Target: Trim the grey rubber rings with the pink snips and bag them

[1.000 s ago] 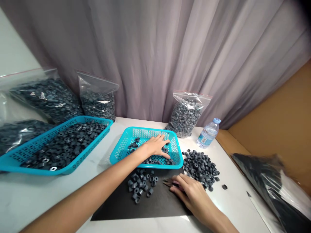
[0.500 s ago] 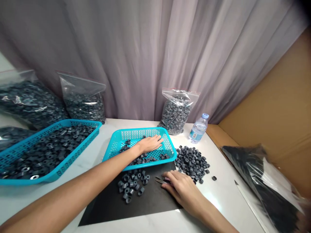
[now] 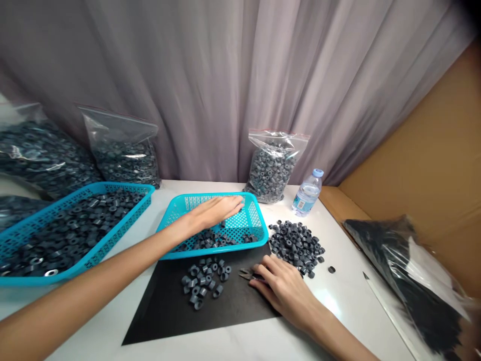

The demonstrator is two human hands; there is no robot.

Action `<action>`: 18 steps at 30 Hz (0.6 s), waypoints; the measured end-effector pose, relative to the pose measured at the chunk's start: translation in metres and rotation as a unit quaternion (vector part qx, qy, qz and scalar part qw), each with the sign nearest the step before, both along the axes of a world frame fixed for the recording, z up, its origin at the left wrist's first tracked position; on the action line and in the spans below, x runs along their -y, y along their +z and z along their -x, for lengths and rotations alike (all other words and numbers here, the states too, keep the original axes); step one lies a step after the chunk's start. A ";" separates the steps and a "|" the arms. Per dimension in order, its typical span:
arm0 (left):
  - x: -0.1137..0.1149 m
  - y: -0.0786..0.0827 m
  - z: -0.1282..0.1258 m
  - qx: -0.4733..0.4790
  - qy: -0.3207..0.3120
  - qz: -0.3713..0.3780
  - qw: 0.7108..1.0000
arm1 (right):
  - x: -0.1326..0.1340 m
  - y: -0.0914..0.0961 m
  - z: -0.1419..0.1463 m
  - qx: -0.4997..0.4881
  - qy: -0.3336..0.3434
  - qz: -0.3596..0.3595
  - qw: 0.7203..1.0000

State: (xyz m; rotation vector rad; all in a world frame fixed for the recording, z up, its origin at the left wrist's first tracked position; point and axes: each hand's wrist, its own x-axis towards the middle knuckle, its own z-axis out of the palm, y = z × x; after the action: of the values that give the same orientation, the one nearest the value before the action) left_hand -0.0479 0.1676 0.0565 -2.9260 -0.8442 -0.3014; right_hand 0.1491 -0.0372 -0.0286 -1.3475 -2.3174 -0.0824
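My left hand [image 3: 220, 209] reaches into a turquoise plastic basket [image 3: 265, 235], fingers stretched out towards its far right side, palm down. Beneath and in front of it, small dark grey plastic rings [image 3: 214, 239] lie along the near side of the basket. My right hand [image 3: 280, 281] rests low over the right part of a black mat [image 3: 233, 318], closed around small pliers [image 3: 246, 274] whose jaws point left; the handles are mostly hidden by the fingers. Between the pliers and the basket's front, a loose group of grey rings [image 3: 205, 283] sits on the mat.
A bigger pile of rings [image 3: 296, 248] lies right of the basket, with one stray ring [image 3: 331, 269]. A second turquoise basket [image 3: 145, 205] full of rings stands left. Behind are filled zip bags [image 3: 272, 170] and a water bottle [image 3: 308, 193]. A plastic bag [image 3: 406, 281] lies far right.
My left hand has shifted left and its fingers have drawn closer together over the basket. My right hand keeps the pliers in nearly the same place. The view has tilted slightly.
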 end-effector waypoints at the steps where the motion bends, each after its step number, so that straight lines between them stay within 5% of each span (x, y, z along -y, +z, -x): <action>1: 0.011 0.004 0.013 0.010 0.007 0.000 1.000 | 0.001 0.000 0.000 -0.004 -0.002 0.004 1.000; 6: 0.095 -0.010 0.078 0.037 -0.033 -0.026 0.998 | 0.003 -0.004 -0.002 -0.018 -0.010 0.037 0.999; 10: 0.150 -0.041 0.088 0.034 -0.011 -0.148 0.988 | 0.005 -0.008 -0.003 -0.021 -0.017 0.047 0.999; 18: 0.149 -0.067 0.088 -0.022 0.022 -0.199 0.980 | 0.008 -0.011 0.001 -0.021 -0.025 0.012 0.999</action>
State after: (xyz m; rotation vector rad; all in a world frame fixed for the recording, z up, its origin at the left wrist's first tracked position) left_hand -0.1357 0.0189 -0.0105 -2.5304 -0.7422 -0.3546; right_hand 0.1483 -0.0453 -0.0397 -1.4063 -2.2567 -0.0418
